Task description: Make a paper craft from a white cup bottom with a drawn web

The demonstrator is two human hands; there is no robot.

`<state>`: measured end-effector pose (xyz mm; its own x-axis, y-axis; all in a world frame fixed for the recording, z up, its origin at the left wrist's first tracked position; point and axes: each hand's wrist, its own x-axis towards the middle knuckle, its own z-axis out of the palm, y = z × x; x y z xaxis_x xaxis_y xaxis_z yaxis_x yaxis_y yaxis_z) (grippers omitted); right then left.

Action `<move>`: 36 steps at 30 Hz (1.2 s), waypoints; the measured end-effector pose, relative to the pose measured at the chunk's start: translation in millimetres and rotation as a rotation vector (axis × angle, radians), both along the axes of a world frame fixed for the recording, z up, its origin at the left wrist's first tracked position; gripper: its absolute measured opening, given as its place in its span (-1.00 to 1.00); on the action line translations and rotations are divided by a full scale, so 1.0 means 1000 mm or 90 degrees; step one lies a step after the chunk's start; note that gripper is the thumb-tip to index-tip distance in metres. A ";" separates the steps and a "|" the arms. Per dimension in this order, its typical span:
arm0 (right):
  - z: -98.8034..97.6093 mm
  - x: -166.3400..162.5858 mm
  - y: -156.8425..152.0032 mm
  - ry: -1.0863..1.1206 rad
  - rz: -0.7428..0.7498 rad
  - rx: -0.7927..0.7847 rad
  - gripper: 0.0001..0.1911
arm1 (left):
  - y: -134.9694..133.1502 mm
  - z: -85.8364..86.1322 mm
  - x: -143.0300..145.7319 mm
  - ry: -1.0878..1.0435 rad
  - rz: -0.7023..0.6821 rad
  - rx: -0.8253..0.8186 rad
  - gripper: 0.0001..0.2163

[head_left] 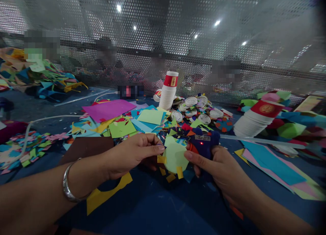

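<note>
My left hand (132,155) pinches the left edge of a light green paper disc (175,156) that has small yellow paper tabs stuck around its rim. My right hand (224,172) is wrapped around a dark blue glue gun (203,143) with a small red light lit on it; its forefinger stretches along the disc's right edge. The disc hangs just above the blue table (158,207). A silver bangle sits on my left wrist.
Coloured paper sheets (150,116) and scraps litter the table, with a magenta sheet (109,110) and a yellow offcut (107,194). Two stacks of paper cups (168,90) (257,119), loose cup lids (196,109), a perforated metal screen behind, people beyond it.
</note>
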<state>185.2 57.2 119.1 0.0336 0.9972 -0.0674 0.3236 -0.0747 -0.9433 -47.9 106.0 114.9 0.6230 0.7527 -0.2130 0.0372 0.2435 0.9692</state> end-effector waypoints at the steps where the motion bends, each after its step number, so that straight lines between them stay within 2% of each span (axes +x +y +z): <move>1: 0.000 0.000 0.000 -0.003 0.002 -0.002 -0.47 | 0.000 0.000 0.000 0.001 -0.004 0.003 -0.78; 8: 0.001 -0.003 -0.002 -0.027 -0.022 0.010 -0.44 | 0.001 -0.002 0.001 0.013 -0.015 -0.004 -0.71; 13: -0.001 0.000 -0.002 -0.016 -0.015 -0.008 -0.44 | -0.001 0.000 0.002 -0.007 0.019 -0.038 -0.76; 19: 0.000 -0.001 0.000 -0.014 -0.012 -0.002 -0.42 | -0.003 0.003 0.002 0.000 0.033 -0.029 -0.83; 27: -0.003 0.001 0.000 -0.023 0.004 0.007 -0.43 | -0.003 0.002 0.004 0.000 0.043 -0.017 -0.76; 36: 0.001 -0.002 -0.004 -0.012 -0.014 -0.006 -0.45 | -0.004 0.002 0.004 -0.003 0.043 -0.027 -0.81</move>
<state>182.9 53.5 120.2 0.0569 0.9955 -0.0756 0.3389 -0.0905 -0.9365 -44.3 102.5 117.0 0.5724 0.7832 -0.2428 0.0156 0.2856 0.9582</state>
